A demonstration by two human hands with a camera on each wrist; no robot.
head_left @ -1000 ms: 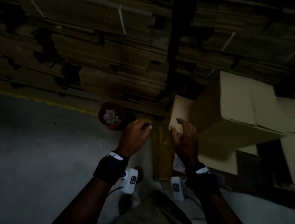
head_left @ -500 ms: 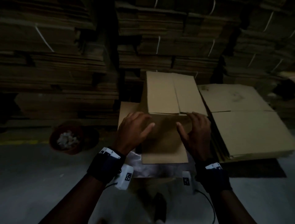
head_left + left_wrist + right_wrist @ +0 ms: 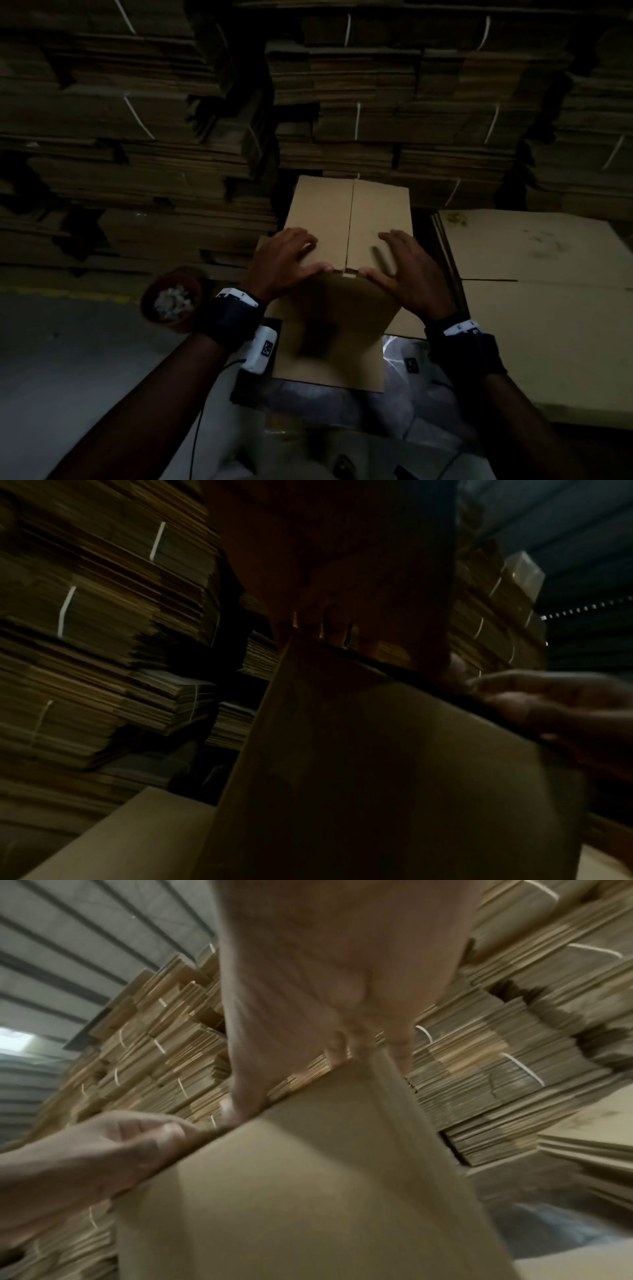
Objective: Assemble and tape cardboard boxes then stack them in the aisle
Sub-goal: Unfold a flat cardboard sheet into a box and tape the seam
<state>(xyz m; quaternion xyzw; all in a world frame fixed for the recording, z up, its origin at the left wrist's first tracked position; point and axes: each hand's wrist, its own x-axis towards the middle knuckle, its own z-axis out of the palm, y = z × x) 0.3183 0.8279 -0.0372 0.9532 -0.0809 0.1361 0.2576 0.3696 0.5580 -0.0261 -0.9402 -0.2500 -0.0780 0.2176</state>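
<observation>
We see the cardboard box upright, both top flaps folded shut. Left hand and right hand press flat on the flaps, grip apart, fingers straight, thumbs at the box's near edge. Flat cardboard stack just right of the box, red bucket left of it.

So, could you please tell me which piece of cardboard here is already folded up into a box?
The box under both hands, its two top flaps meeting at a centre seam; the sheets to its right lie flat.
</observation>
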